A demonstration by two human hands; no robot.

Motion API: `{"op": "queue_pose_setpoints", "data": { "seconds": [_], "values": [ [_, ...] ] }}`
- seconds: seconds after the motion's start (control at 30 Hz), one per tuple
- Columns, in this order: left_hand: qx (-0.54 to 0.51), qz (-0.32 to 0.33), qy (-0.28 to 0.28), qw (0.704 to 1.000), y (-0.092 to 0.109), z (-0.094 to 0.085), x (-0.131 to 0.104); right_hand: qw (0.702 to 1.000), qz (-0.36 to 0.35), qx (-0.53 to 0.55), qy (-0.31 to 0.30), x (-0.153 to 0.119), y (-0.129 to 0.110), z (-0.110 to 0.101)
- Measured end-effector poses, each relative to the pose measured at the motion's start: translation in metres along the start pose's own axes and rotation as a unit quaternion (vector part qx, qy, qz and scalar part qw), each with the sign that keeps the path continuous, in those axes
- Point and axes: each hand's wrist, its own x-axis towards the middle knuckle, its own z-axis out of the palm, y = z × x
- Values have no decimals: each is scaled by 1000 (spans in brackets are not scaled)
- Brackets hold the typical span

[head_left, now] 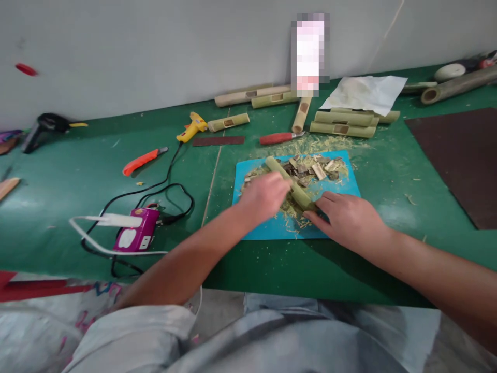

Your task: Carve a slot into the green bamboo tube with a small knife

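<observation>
A green bamboo tube (pixel 301 196) lies slanted over a blue mat (pixel 256 231) covered with bamboo chips (pixel 319 171) and shavings. Its lower right end is gripped by my right hand (pixel 347 217), thumb below and fingers on top. My left hand (pixel 267 194) is closed beside the middle of the tube, slightly blurred; whatever its fingers hold is hidden.
Behind the mat are a red-handled knife (pixel 276 138), cut bamboo tubes (pixel 344 129) and a white paper (pixel 361 93). Leftward are a yellow glue gun (pixel 190 128), an orange cutter (pixel 142 161) and a purple power strip (pixel 137 230) with cables. A brown sheet (pixel 458 160) is at right.
</observation>
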Motion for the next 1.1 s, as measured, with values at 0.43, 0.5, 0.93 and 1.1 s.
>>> {"op": "queue_pose_setpoints", "data": {
  "seconds": [0.43, 0.5, 0.93, 1.1],
  "values": [
    [-2, 1, -9, 1000, 5, 1, -1, 1000, 1, -13, -5, 1, -2, 0],
    [1, -23, -5, 1000, 2, 0, -1, 1000, 1, -10, -6, 1, -2, 0],
    [-253, -194, 88, 944, 11, -14, 4, 1000, 2, -4, -3, 1, 0, 2],
    [-380, -318, 87, 864, 13, -12, 1, 1000, 6, -11, -14, 0, 0, 2]
  ]
}}
